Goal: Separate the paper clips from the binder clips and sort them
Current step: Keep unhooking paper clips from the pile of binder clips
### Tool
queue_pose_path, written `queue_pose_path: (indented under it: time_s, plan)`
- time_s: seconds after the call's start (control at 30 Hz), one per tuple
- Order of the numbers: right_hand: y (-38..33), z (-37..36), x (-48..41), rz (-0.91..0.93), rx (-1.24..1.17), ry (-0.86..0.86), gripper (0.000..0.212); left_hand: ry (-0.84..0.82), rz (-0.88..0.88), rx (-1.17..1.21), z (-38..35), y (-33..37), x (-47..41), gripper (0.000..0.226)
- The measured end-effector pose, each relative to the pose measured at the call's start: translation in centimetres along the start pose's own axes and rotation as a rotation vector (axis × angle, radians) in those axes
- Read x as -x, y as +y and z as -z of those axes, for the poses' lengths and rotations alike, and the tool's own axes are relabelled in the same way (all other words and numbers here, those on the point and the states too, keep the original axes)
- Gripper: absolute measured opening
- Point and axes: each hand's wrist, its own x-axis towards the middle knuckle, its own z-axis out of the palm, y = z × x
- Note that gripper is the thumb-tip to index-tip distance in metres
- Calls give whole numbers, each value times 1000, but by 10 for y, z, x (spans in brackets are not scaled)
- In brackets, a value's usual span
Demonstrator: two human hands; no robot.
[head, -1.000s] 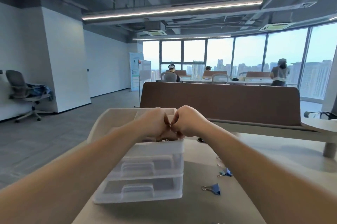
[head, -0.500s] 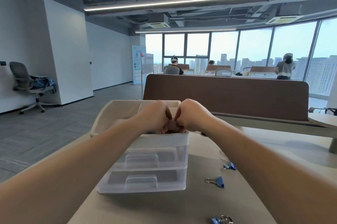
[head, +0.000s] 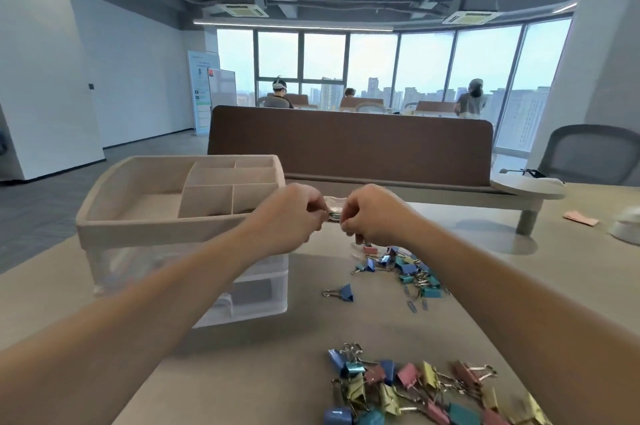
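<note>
Binder clips (head: 433, 390) in blue, pink, yellow and teal lie heaped at the table's (head: 259, 372) near edge, right of centre. A second heap (head: 408, 269), mostly blue and teal binder clips with a few paper clips (head: 414, 306) along its near side, lies toward the middle of the table. A single blue binder clip (head: 343, 293) lies apart between that heap and the drawers, its wire handles pointing left and its long axis running left to right. At the table's left edge stands a beige organizer tray (head: 156, 229) with divided compartments, set on a stack of clear drawers (head: 252, 289); what the drawers hold is too blurred to tell. Just right of the tray's front right corner, the left hand (head: 294, 213) and the right hand (head: 374, 213) each pinch one end of a small silvery bundle (head: 334, 208) with curled fingers. The bundle lies level, its long axis from hand to hand, too blurred to say what it is made of.
</note>
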Motion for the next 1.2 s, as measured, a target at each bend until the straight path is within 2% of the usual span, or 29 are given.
queue_pose_path:
  time_s: [0.13,0.3,0.47,0.6,0.83,1.07,1.2]
  plan:
    - [45,0,20,-73,42,-38,14,-104,-10,7,-45,13,-7,17]
    - [95,-1,38,-175,48,-41,11,-228,-2,4,-101,25,-23,17]
    - [144,-8,50,-285,71,-76,22,-334,-38,-55,-151,28,-40,23]
    - [182,-22,52,-362,118,-82,13,-404,-40,-121,-189,22,-55,24]
    - [212,-47,40,-342,209,-71,19,-348,-82,-152,-225,4,-86,43]
    - [207,-69,28,-297,425,1,41,-393,-152,-197,-232,4,-99,54]
    - [201,-73,28,-258,491,45,27,-396,-138,-184,-238,3,-99,54]
